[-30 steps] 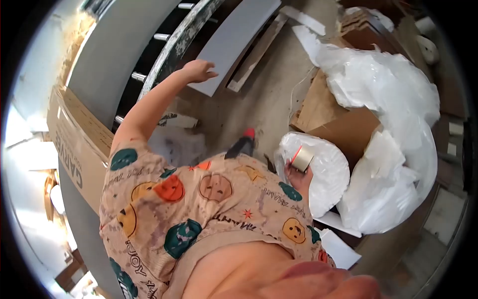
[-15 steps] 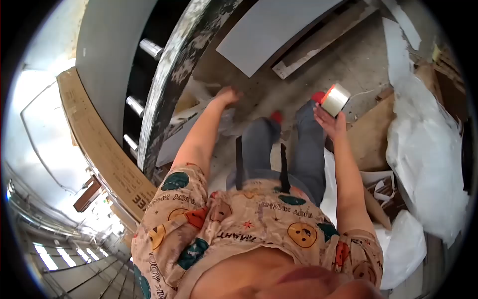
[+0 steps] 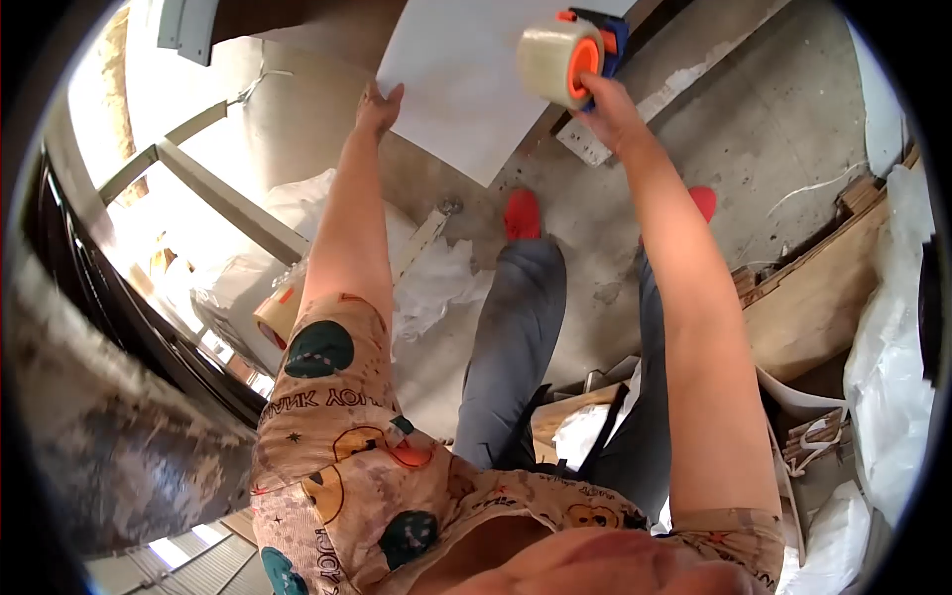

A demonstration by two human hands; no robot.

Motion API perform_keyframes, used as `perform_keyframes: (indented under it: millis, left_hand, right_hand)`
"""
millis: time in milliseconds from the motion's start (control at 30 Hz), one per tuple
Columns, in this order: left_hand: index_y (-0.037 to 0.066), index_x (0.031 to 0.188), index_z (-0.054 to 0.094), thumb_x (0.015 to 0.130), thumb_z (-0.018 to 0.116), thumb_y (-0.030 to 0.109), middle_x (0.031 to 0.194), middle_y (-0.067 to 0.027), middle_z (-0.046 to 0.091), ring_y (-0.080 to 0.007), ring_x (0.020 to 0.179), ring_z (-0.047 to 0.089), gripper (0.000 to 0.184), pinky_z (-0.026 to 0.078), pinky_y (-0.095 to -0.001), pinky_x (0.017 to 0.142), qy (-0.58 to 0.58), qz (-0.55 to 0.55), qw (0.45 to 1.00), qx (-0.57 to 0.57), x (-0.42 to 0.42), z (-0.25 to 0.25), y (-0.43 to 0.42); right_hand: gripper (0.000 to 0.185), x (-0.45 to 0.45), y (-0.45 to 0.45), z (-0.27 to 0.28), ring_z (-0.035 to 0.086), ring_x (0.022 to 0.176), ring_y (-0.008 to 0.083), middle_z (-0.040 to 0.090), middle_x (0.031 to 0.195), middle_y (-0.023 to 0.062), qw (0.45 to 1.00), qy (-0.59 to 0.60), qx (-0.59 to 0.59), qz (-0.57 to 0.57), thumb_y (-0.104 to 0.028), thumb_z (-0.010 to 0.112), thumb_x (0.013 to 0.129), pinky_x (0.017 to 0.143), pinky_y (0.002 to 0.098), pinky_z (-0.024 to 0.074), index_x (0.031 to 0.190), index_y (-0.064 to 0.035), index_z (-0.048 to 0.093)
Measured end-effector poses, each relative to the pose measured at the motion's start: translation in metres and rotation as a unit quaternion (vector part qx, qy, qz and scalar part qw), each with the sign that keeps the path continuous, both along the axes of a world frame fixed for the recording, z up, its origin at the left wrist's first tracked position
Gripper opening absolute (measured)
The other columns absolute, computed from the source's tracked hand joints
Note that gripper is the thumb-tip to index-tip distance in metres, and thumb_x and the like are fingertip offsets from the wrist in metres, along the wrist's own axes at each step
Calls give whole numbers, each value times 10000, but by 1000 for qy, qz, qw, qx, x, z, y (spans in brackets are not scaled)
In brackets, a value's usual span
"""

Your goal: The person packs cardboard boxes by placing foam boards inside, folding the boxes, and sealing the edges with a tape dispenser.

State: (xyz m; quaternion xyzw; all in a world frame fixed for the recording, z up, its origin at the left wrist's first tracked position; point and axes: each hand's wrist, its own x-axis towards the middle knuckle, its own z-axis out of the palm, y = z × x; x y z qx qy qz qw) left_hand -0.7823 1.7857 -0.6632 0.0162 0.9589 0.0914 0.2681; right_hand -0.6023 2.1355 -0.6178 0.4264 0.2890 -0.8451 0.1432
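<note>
My right hand [image 3: 610,114] is closed round a tape dispenser [image 3: 613,42], blue and black with orange parts. It carries a wide roll of clear tape [image 3: 548,61] on an orange core, held up over the floor. My left hand [image 3: 378,111] reaches forward at the left edge of a large white panel [image 3: 466,89]. Its thumb stands apart from the fingers, and nothing shows in its grasp. Whether it touches the panel I cannot tell. Part of the panel lies behind the tape roll.
A long board [image 3: 674,89] lies beyond the panel on the concrete floor [image 3: 783,129]. Cardboard [image 3: 818,288] and white plastic wrap [image 3: 897,327] are at the right. On the left are a metal frame [image 3: 228,198], crumpled plastic [image 3: 446,288] and another tape roll [image 3: 278,312].
The view has swung and moved nearer the white panel. My right hand has raised the tape dispenser forward. My left hand has reached forward to the panel's edge.
</note>
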Motion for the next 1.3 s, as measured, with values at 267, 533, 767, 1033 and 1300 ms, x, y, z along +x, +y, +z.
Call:
perform_keyframes:
  millis: [267,533,767,1033,1300]
  left_hand:
    - [-17,1121,575,705,599,698,1111,-236,595,-347,1070,563,828,432,-388,937,-3,153,988,-22,61,85,44]
    - [-75,1242,507,686,640,686,1243,-243,546,-327,1178,520,952,420,-368,972,-102,118,987,44,106,278,170]
    - [12,940,685,712,607,684,904,-197,672,-334,903,639,713,481,-400,813,153,109,982,-26,162,456,280]
    - [1,833,665,724,690,585,736,-195,653,-315,708,644,594,487,-382,667,92,122,971,185,155,510,382]
    - [-1,912,659,819,687,397,849,-180,661,-287,752,625,410,495,-335,712,7,163,900,405,114,520,508]
  right_hand:
    - [441,45,8,16,560,912,145,617,984,34,999,27,37,13,-311,656,738,820,306,418,1081,-39,601]
    - [367,141,105,188,615,1010,195,639,1099,87,992,59,-70,-89,-195,559,867,882,350,481,1176,2,566]
    - [531,157,210,302,507,1161,167,544,1280,22,917,246,-229,-213,-499,436,876,988,374,354,1309,-196,486]
    - [423,78,385,350,559,1083,211,587,1196,79,893,372,110,-227,-315,443,937,942,359,438,1275,-64,485]
    - [403,24,477,529,595,835,128,637,962,45,844,224,458,-166,-313,637,852,747,290,468,1034,45,607]
